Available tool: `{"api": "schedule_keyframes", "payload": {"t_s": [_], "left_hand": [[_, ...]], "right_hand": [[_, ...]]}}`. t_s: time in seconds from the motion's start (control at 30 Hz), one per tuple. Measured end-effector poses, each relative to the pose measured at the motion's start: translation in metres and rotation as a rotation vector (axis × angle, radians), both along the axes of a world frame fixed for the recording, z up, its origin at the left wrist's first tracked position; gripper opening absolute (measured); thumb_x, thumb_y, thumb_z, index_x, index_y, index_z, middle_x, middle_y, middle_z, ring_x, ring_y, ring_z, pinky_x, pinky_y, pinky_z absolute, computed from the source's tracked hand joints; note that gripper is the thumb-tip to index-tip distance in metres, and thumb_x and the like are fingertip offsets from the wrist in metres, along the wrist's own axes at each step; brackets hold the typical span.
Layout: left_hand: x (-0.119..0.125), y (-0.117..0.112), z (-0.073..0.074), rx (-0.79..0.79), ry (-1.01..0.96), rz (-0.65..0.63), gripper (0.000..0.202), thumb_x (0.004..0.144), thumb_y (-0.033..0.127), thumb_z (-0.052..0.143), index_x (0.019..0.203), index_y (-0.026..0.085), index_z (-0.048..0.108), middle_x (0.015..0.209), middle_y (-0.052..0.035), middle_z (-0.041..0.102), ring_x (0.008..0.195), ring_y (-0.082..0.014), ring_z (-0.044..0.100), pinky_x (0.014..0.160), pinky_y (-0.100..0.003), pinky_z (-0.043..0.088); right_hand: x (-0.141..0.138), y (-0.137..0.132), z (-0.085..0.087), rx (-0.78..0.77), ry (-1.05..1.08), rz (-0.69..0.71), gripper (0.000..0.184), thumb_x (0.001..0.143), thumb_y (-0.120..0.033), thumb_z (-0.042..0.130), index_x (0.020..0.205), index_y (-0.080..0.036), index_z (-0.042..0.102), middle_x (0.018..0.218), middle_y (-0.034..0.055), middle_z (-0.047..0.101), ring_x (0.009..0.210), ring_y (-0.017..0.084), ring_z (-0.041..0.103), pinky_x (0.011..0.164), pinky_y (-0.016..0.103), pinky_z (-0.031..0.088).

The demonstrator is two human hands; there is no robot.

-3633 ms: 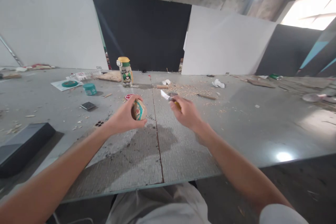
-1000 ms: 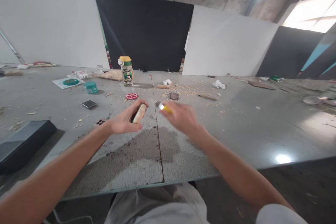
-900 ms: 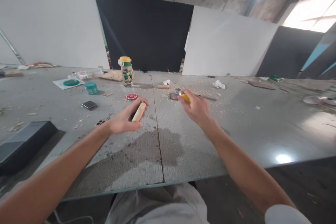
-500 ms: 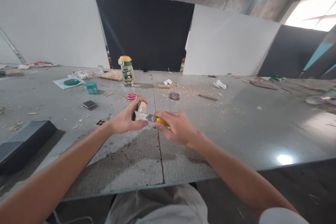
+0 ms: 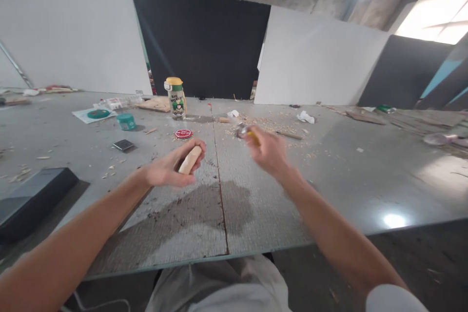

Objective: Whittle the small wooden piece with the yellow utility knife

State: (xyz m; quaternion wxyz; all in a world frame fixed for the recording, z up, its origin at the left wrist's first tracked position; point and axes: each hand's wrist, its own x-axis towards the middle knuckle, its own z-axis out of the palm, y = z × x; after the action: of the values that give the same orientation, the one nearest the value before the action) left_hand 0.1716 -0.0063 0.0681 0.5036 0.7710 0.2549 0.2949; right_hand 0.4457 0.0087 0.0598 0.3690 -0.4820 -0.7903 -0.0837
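Observation:
My left hand [image 5: 175,163] is closed around a pale wooden block [image 5: 190,160], its long face tilted up toward me above the table. Farther right and forward, my right hand [image 5: 268,150] grips the yellow handle of a utility knife [image 5: 254,137]. The knife's front end is smeared by motion, over the spot with the wood shavings [image 5: 261,122]. Blade and block are apart. Just beyond my left hand lies a round red lid [image 5: 183,134].
A bottle with a yellow cap [image 5: 176,99] stands at the back, near a teal jar [image 5: 126,122]. A dark angular box [image 5: 38,200] sits at left. Crumpled white paper [image 5: 305,117] and a thin stick [image 5: 289,135] lie right of the shavings.
My right hand has moved the knife away from the block, forward and to the right. In my left hand the block has turned, and a plain pale face now shows.

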Motion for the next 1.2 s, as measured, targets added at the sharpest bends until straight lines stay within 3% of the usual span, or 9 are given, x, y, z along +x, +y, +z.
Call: {"api": "schedule_keyframes", "payload": {"t_s": [0.03,0.1,0.37,0.67,0.8,0.93,1.03,1.13,1.2], "left_hand": [[0.000,0.000,0.001,-0.002,-0.004,0.012,0.055,0.066,0.029,0.073,0.110,0.024,0.040,0.092,-0.0011,0.048,0.075,-0.0128,0.049,0.059,-0.024,0.042],[-0.001,0.001,0.002,0.025,0.010,0.069,0.056,0.067,0.029,0.072,0.112,0.024,0.039,0.093,-0.0005,0.046,0.076,-0.0125,0.048,0.061,-0.024,0.043],[0.004,0.009,-0.008,0.224,0.044,0.171,0.059,0.071,0.028,0.071,0.118,0.024,0.036,0.084,0.0036,0.043,0.063,-0.0093,0.043,0.054,-0.022,0.037],[0.003,0.014,-0.018,0.323,0.081,0.236,0.063,0.069,0.026,0.075,0.121,0.024,0.037,0.087,0.0009,0.046,0.073,-0.0132,0.047,0.057,-0.023,0.037],[0.002,0.012,-0.014,0.346,0.088,0.238,0.059,0.070,0.026,0.073,0.118,0.023,0.040,0.084,0.0019,0.045,0.072,-0.0126,0.047,0.057,-0.023,0.037],[0.000,0.006,-0.005,0.241,0.106,0.126,0.054,0.070,0.025,0.071,0.115,0.023,0.041,0.082,0.0030,0.045,0.065,-0.0105,0.044,0.053,-0.022,0.036],[-0.001,0.001,0.002,0.104,0.066,0.041,0.053,0.069,0.025,0.069,0.112,0.024,0.039,0.085,0.0018,0.045,0.066,-0.0103,0.044,0.052,-0.021,0.036],[-0.002,0.001,0.003,0.091,0.019,0.043,0.054,0.067,0.027,0.070,0.111,0.024,0.037,0.088,0.0010,0.043,0.071,-0.0113,0.044,0.055,-0.022,0.038],[-0.002,0.004,0.000,0.133,0.019,0.089,0.054,0.068,0.029,0.072,0.110,0.024,0.037,0.089,0.0011,0.042,0.072,-0.0116,0.043,0.056,-0.023,0.038]], "right_hand": [[0.006,0.005,0.002,0.003,0.050,-0.064,0.041,0.099,-0.050,0.036,0.108,-0.020,0.062,0.077,0.0037,0.069,0.060,0.015,0.055,0.055,0.027,0.028],[0.011,0.008,0.004,-0.031,0.069,-0.051,0.038,0.098,-0.048,0.038,0.107,-0.020,0.062,0.074,0.0030,0.067,0.058,0.015,0.054,0.056,0.027,0.030],[-0.033,-0.035,-0.003,-0.175,-0.143,0.336,0.033,0.097,-0.046,0.042,0.102,-0.020,0.062,0.082,0.0023,0.070,0.068,0.014,0.059,0.062,0.027,0.032],[-0.035,-0.036,-0.007,-0.118,-0.214,0.347,0.035,0.098,-0.047,0.040,0.105,-0.021,0.062,0.088,0.0026,0.072,0.074,0.015,0.063,0.059,0.029,0.028],[-0.037,-0.036,-0.009,-0.034,-0.241,0.312,0.039,0.099,-0.051,0.038,0.104,-0.021,0.063,0.085,0.0021,0.071,0.069,0.014,0.060,0.056,0.029,0.025],[-0.033,-0.028,-0.009,0.078,-0.286,0.283,0.043,0.098,-0.055,0.038,0.100,-0.022,0.066,0.078,0.0019,0.069,0.065,0.014,0.057,0.057,0.029,0.026],[-0.010,-0.009,-0.003,0.081,-0.112,0.122,0.041,0.099,-0.049,0.035,0.103,-0.021,0.065,0.075,0.0032,0.068,0.060,0.013,0.054,0.056,0.028,0.029],[0.017,0.012,0.001,0.091,0.069,-0.126,0.040,0.098,-0.047,0.036,0.105,-0.019,0.064,0.075,0.0047,0.068,0.058,0.015,0.053,0.056,0.028,0.030],[0.024,0.018,0.001,0.043,0.071,-0.122,0.040,0.097,-0.049,0.038,0.104,-0.020,0.063,0.073,0.0043,0.066,0.058,0.016,0.054,0.056,0.028,0.030]]}}
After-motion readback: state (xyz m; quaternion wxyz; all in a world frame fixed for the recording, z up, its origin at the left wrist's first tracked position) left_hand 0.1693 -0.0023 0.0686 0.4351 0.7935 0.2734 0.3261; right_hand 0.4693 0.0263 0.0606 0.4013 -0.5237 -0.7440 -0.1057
